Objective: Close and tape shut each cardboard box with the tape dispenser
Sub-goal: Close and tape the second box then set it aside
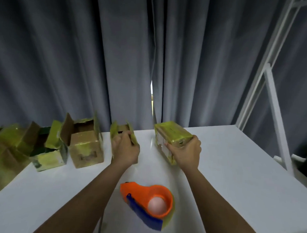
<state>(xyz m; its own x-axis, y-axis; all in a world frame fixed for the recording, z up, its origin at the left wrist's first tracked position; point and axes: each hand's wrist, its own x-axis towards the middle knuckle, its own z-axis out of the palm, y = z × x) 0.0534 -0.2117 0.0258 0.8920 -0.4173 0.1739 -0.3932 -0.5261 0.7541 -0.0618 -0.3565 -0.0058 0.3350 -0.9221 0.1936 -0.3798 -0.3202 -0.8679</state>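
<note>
Head view, close above white table (234,171), facing forward and down toward curtain (64,61)

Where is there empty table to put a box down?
Bare table lies right of the closed box the right hand grips, and near-left of the tape dispenser. The far-left edge is crowded with open boxes.

Nothing is coming through as readable here. A white label (160,139) is showing on the side of the closed box (173,136) near the far edge of the worktop (234,162), but its print is blurring into grey smudges. A dark mark on the open box (86,149) is staying illegible too.
</note>
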